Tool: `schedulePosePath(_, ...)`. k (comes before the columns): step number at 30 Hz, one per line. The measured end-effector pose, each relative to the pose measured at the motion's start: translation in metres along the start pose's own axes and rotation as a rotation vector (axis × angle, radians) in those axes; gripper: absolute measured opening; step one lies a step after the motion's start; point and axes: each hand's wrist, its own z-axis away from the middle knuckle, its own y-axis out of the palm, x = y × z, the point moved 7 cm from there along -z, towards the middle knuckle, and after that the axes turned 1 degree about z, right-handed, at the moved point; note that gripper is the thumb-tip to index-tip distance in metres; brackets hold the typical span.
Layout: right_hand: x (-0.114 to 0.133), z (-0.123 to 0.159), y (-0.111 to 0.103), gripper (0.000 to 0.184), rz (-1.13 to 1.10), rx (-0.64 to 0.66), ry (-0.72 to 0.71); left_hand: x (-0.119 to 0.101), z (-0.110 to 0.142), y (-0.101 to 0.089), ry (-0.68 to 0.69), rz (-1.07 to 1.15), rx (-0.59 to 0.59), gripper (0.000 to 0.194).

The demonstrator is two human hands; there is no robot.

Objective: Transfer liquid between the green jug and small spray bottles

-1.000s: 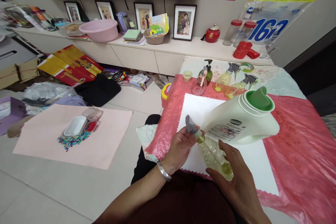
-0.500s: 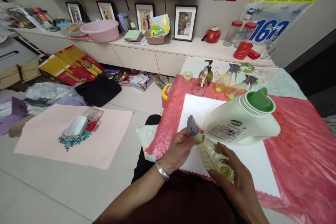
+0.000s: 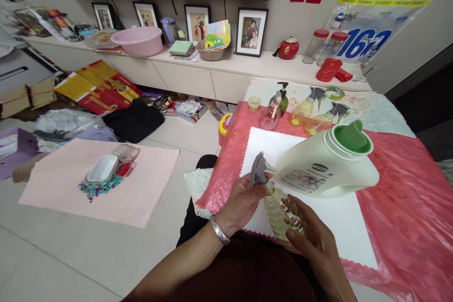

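Observation:
A clear yellowish spray bottle with a grey trigger head is tilted between my hands, over the near edge of the table. My left hand grips its neck just under the trigger head. Around the lower body of the bottle, my right hand is closed, hiding part of the base. Right behind stands a large pale green jug with a green spout in its open mouth. It rests on a white scalloped mat.
Two more spray bottles, a pink-tinted bottle, a green pump bottle and a small cup stand at the table's back. Red plastic film covers the table. A pink sheet with beads lies on the floor at left.
The spray bottle has turned in my hands, its base swinging left and toward my body. My right hand has shifted with it and wraps further around the bottle. The jug stays put.

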Motion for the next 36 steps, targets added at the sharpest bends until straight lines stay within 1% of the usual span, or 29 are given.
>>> schedulePosePath(4,-0.008,-0.003,-0.001,0.069,-0.135,0.043,0.018,-0.005,-0.001,0.001,0.025,0.024,0.004,0.04)
schedulePosePath(8,-0.016,-0.007,-0.001,0.068,-0.189,0.113,0.012,-0.01,0.0,0.006,0.052,0.022,0.061,0.037)
schedulePosePath(12,-0.015,-0.008,0.002,0.065,-0.237,0.113,0.025,-0.008,0.001,0.01,0.046,0.02,0.088,0.038)
schedulePosePath(15,-0.009,-0.006,0.005,0.067,-0.233,0.093,0.03,-0.007,0.0,0.008,0.085,0.031,0.053,0.041)
schedulePosePath(18,-0.007,-0.005,0.008,0.07,-0.267,0.054,0.061,-0.006,-0.001,0.004,0.083,0.01,0.014,0.038)
schedulePosePath(22,-0.01,-0.004,0.011,0.073,-0.374,0.04,0.098,-0.009,-0.001,0.005,0.07,-0.003,0.052,0.031)
schedulePosePath(25,-0.011,-0.005,0.012,0.069,-0.412,0.027,0.111,-0.012,0.001,0.007,0.083,0.027,0.071,0.034)
schedulePosePath(28,-0.009,-0.005,0.012,0.068,-0.412,0.011,0.1,-0.009,0.003,0.01,0.073,0.051,0.076,0.039)
schedulePosePath(32,-0.006,-0.005,0.016,0.072,-0.382,0.028,0.107,-0.005,0.003,0.008,0.082,0.078,0.032,0.048)
schedulePosePath(34,-0.007,-0.005,0.017,0.073,-0.398,0.036,0.111,-0.004,0.001,0.006,0.063,0.08,0.01,0.046)
schedulePosePath(36,-0.01,-0.005,0.018,0.073,-0.453,0.045,0.112,-0.004,0.0,0.006,0.051,0.068,0.023,0.041)
